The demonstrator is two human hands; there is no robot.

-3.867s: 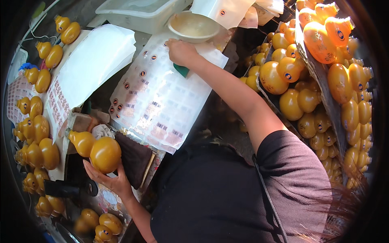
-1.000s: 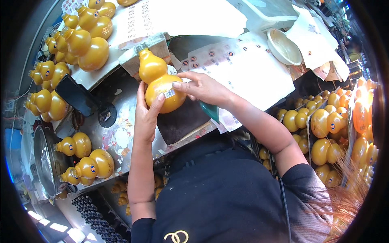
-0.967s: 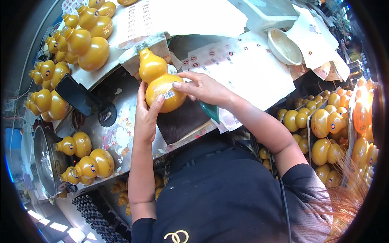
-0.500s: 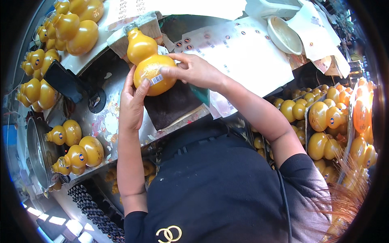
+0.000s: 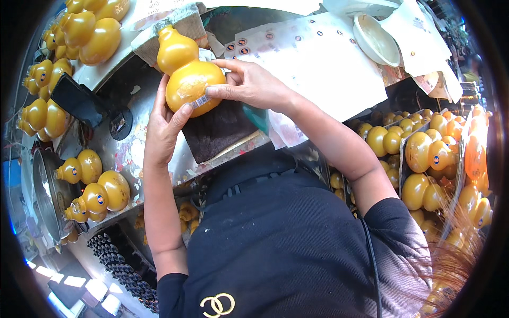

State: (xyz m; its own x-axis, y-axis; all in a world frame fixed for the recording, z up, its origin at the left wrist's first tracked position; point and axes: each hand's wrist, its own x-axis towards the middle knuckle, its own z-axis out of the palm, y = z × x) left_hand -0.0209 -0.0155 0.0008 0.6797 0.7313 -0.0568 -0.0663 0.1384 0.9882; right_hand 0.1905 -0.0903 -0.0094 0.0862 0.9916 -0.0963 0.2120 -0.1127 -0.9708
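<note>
A yellow gourd-shaped bottle lies tilted between my two hands, its narrow neck toward the far side against a folded grey cloth. My left hand holds the wide lower bulb from the left, thumb at its near edge. From the right, my right hand closes on the same bulb, its thumb pressing at the end of a small white barcode label. The label sits on the lower bulb between both thumbs. Beneath the bottle is a dark brown pad at the bench edge.
Sticker sheets cover the bench to the right, with a pale bowl beyond. At left stand a phone on a stand, several more gourd bottles and a metal basin. Racked gourd bottles fill the right side.
The whole view has shifted slightly. Both hands still hold the bottle, which has turned a little, and less of the barcode label now shows beside my right thumb.
</note>
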